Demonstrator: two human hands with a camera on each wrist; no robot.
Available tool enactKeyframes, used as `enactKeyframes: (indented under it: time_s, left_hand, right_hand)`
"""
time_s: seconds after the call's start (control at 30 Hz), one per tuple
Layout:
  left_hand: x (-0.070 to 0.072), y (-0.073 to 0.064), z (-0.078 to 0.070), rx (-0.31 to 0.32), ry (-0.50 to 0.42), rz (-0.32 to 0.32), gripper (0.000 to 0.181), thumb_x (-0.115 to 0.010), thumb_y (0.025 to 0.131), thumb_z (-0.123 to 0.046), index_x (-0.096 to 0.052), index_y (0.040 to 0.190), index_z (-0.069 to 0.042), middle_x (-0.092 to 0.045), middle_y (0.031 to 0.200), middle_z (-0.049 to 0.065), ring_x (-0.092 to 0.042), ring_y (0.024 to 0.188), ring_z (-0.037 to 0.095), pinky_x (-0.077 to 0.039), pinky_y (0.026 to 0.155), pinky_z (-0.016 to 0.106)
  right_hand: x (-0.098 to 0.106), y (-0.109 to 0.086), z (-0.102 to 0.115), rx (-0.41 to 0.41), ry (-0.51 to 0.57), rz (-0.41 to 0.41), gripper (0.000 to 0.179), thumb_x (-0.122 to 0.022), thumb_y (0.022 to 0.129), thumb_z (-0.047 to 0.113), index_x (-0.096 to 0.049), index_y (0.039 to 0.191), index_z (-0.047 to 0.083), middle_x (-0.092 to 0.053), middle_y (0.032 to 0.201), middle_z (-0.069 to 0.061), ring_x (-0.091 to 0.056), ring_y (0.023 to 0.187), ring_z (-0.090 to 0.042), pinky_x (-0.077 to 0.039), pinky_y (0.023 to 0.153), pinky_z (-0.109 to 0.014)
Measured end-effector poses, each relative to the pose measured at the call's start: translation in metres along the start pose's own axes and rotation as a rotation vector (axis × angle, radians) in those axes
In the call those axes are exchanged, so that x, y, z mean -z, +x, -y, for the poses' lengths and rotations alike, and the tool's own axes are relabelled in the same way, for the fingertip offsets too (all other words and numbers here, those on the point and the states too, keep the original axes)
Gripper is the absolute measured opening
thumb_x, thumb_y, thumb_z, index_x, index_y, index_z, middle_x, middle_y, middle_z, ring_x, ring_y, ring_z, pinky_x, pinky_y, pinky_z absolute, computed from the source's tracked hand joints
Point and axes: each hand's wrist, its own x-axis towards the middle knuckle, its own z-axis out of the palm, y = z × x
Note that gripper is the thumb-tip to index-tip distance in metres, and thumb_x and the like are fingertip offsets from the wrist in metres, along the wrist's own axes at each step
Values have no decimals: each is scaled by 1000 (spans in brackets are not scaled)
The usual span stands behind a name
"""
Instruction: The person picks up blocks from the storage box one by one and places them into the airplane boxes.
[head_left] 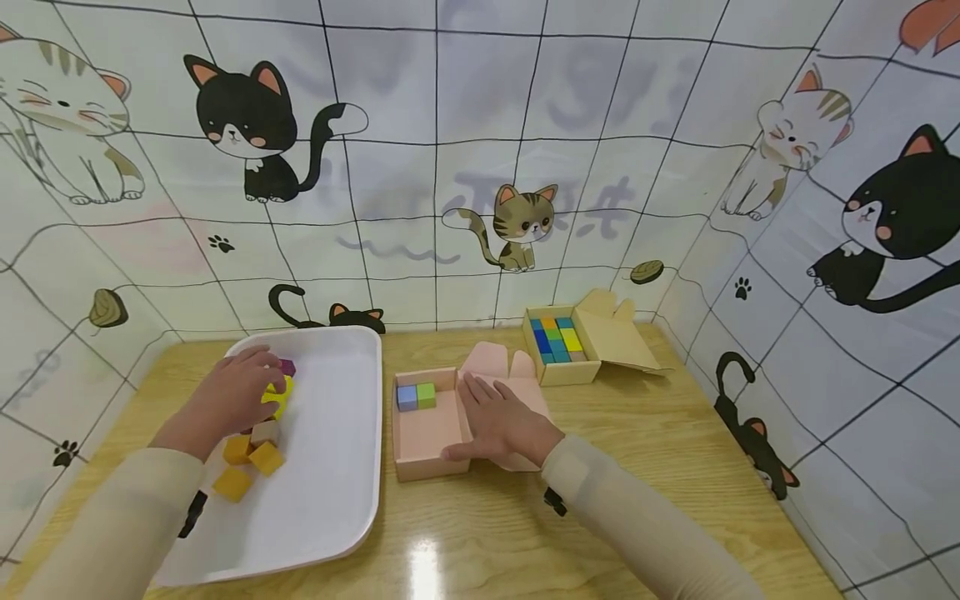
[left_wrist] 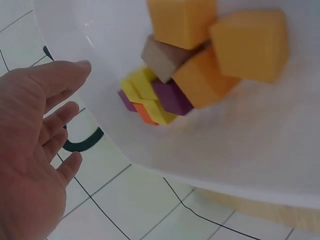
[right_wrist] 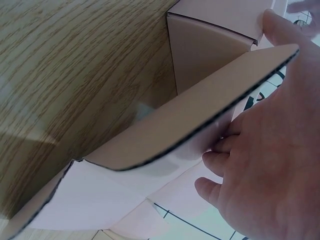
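Note:
My left hand (head_left: 225, 400) hovers over the white tray (head_left: 330, 475), its fingers loosely bent and apart from the blocks in the left wrist view. Below and beside it lie yellow blocks (left_wrist: 140, 85), a purple block (left_wrist: 172, 96), a beige block (left_wrist: 162, 57) and several orange-yellow blocks (left_wrist: 250, 45). My right hand (head_left: 506, 421) rests on the folded-back lid of the pink cardboard box (head_left: 431, 468), thumb by the box's edge. Inside that box a blue block (head_left: 407, 398) and a green block (head_left: 426, 396) sit side by side at the back left.
Behind the pink box, to the right, stands a pale yellow box (head_left: 570, 374) with its lid (head_left: 618, 337) folded out. Rows of colored blocks (head_left: 553, 340) fill much of it. A cat-print sheet (head_left: 420, 167) surrounds the wooden table (head_left: 637, 442) at the back and sides.

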Motion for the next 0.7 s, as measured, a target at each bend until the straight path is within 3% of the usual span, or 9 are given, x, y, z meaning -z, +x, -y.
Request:
enactKeyframes:
  time_s: [0.2,0.47,0.7]
  left_hand:
    - [-10,-16,9,23,-51,22,9,-80,75,-16,-73,81,-16,-65,115,17,-43,125,45,-38,97,71]
    - [-22,-24,16,48,-64,44,14,-82,75,-27,-73,80,-17,-66,110,14,-46,121,45,-38,96,73]
    - [-32,-27,18,69,-74,51,12,-81,75,-18,-70,78,-19,-63,93,3,-52,98,29,-46,87,64]
  right_hand:
    - [-1,1,-2,-3,6,3,115,-39,80,85,-3,157,7,-2,166,-8,-5,155,-23,-12,126,-46]
    - [1,-1,0,-1,26,-3,114,-41,81,83,-4,157,6,-3,166,-8,-5,154,-23,-12,126,-46]
    - [1,-1,0,1,18,-5,114,-41,81,83,-5,157,7,-4,166,-9,-6,154,-23,-13,126,-46]
